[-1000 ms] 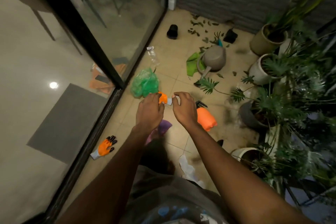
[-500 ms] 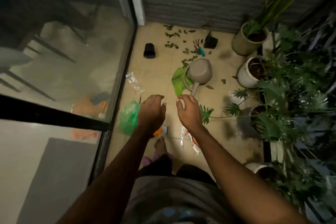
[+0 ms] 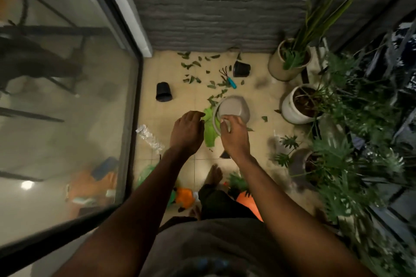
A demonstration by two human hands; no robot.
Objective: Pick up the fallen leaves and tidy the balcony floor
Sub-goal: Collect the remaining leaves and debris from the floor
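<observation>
**Balcony floor: leaves not yet gathered**

**Hands.** My left hand [image 3: 186,132] hangs over the tiles with its fingers loosely curled and nothing in it. My right hand [image 3: 234,139] has thumb and forefinger drawn together above the watering can [image 3: 235,108]. I cannot tell whether they pinch anything.

**Task's thing.** The fallen leaves [image 3: 193,78] lie scattered at twelve o'clock from my hands, between them and the brick wall [image 3: 213,7]. A few strays sit at two o'clock.

**Hazards, as I judge them.**
- My bare foot [image 3: 213,174] could tread on the hand rake [image 3: 228,78], which lies among the leaves at one o'clock.
- Reaching forward, my arms could tip the watering can.
- Flat leaves on tile may slip out of a bare-fingered pinch.
- The foliage at three o'clock could snag an arm and shed more leaves.

**Count.**
- Fallen leaves: roughly two dozen; blur prevents an exact count.
- Black pots [image 3: 163,95], empty: two.
- Planted pots [image 3: 290,67]: three.
- Watering can: one.
- Hand rake: one.
- Crushed bottle [image 3: 149,136]: one, at nine o'clock.
- Green sheet [image 3: 210,130]: one, partly under the watering can.
- Orange glove [image 3: 184,195]: one, at six o'clock.
</observation>
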